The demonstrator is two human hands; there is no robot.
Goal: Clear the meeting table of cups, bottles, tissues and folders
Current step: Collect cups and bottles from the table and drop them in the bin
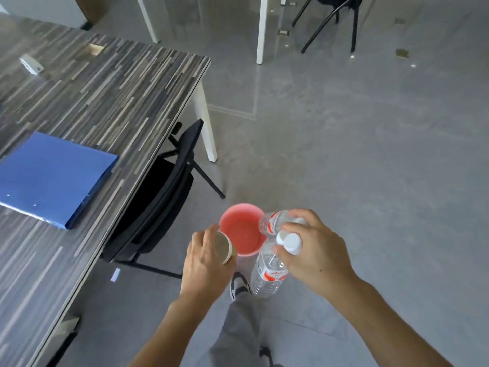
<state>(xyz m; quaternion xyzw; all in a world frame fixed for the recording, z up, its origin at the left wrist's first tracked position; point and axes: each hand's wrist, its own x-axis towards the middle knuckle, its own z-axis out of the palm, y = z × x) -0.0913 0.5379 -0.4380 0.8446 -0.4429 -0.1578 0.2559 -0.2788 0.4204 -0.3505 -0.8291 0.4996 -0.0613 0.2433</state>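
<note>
The tabletop (105, 102) carries a blue folder (53, 178), stiff and flat, best lifted by an edge. On the floor stands a pink bin (232, 215). Above it the right hand (312, 250) grips two bottles (270, 274), light, crushable and slick, near their caps. The left hand (203, 258) is wrapped around a paper cup (225, 247), easily dented.

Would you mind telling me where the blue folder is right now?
In the head view the blue folder lies flat on the striped table at the left, close to its near edge, beside the black chair tucked under it.
</note>
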